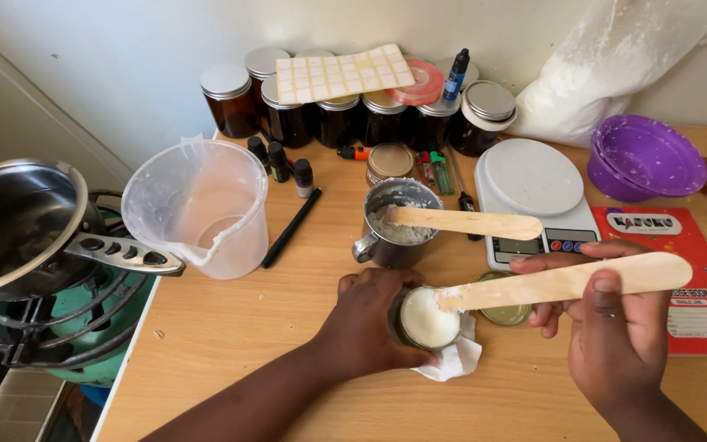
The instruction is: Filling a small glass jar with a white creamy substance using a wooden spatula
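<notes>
Wooden spatula (566, 282) in the person's right hand (607, 327), fingers clamped along its handle, its white-smeared tip resting on the rim of a small jar (427, 319) of pale cream. The left hand (370, 315) wraps around that jar, steadying it on a scrap of white paper (456, 360) near the front of the wooden table (247, 327). Just beyond stands a metal cup (394, 225) with a second spatula (464, 221) lying across it. A kitchen scale (533, 188) sits to the right, a plastic jug (198, 205) to the left, and brown jars (353, 115) line the far wall.
</notes>
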